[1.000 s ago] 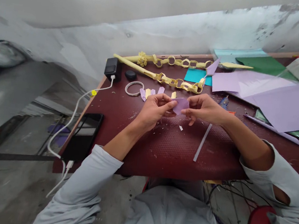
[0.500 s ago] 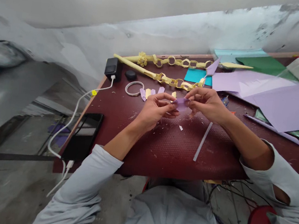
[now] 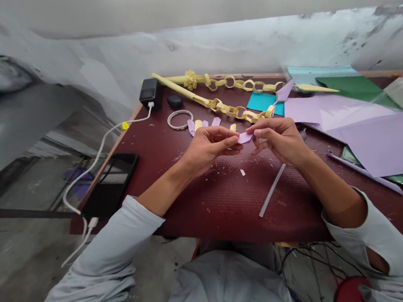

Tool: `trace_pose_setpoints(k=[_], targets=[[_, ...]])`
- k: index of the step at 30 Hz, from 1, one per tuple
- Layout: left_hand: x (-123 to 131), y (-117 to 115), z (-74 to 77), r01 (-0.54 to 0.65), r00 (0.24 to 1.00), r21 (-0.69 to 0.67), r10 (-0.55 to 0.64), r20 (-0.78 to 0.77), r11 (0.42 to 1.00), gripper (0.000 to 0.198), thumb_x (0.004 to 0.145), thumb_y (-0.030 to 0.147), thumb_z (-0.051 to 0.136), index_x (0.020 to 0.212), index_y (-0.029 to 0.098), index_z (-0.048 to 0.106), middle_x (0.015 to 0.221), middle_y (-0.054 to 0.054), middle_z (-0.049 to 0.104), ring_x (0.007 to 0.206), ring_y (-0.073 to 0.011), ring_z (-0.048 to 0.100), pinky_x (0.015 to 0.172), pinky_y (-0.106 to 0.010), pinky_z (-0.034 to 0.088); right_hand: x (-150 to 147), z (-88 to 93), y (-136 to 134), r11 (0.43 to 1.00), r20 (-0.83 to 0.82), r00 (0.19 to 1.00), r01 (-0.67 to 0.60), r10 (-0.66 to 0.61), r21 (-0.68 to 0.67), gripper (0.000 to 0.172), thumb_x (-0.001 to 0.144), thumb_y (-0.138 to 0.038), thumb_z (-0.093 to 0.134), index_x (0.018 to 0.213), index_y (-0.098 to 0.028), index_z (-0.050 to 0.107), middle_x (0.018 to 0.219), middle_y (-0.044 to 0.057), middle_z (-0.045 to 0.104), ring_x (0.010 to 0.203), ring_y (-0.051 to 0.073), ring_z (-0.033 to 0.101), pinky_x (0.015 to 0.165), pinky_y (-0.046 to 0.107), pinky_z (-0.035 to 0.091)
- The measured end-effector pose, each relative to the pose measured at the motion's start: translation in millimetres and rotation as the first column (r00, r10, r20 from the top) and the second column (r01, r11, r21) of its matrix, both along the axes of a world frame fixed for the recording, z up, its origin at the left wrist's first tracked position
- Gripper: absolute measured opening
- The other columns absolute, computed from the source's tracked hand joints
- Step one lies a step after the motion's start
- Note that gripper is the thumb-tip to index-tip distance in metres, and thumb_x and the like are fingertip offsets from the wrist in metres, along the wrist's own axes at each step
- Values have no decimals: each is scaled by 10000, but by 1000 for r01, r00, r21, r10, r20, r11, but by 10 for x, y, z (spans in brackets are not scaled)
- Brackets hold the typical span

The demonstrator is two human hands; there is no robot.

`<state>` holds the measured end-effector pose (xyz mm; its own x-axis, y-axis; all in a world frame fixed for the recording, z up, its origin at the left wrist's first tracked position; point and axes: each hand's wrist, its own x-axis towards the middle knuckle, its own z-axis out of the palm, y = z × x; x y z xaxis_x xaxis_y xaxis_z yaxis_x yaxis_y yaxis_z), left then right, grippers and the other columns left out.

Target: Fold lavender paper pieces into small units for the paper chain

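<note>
Our right hand [image 3: 282, 139] has risen slightly over the last second, and the lilac paper piece [image 3: 245, 138] now shows a narrower face. It lies between our hands above the maroon tabletop [image 3: 213, 201], long axis slanting up rightward. Our left hand [image 3: 207, 148] clamps its left end; right fingertips touch the other, equally near, but whether pinching we cannot tell.

Left hand [image 3: 210, 147], right hand [image 3: 282, 140] pinch purple paper [image 3: 244, 138].
</note>
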<state>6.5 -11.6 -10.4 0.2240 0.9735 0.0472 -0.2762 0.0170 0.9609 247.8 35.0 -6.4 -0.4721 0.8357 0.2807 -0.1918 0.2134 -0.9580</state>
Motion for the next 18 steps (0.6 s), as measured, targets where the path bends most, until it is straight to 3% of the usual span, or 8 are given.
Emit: trace_pose_setpoints(k=[6,10,18], targets=[[-18,21,-64,-33,991,82,43,-124,996,561,769,522,1075,1129,185,808,884,-41,859,782,-186,852,817,-341,740,-4,-12,7,998,71,997,-39,36,43,468,916,-424,997,1254,-160,809,872,6,763,704,144,773,652,275,739],[-18,1,-47,-26,982,107,46,-185,994,572,769,537,1074,1108,161,807,865,-58,856,743,-181,837,763,-312,729,-8,-29,-1,997,99,994,-51,45,54,580,932,-461,986,1365,-172,728,899,-1,746,723,156,792,664,279,738],[-4,-19,-35,14,976,111,11,-216,994,606,757,554,1077,1125,159,801,887,-74,858,783,-204,853,791,-338,738,-17,-15,-34,996,135,987,-87,83,23,603,986,-485,937,1399,-189,612,917,-4,760,760,170,826,696,284,738]])
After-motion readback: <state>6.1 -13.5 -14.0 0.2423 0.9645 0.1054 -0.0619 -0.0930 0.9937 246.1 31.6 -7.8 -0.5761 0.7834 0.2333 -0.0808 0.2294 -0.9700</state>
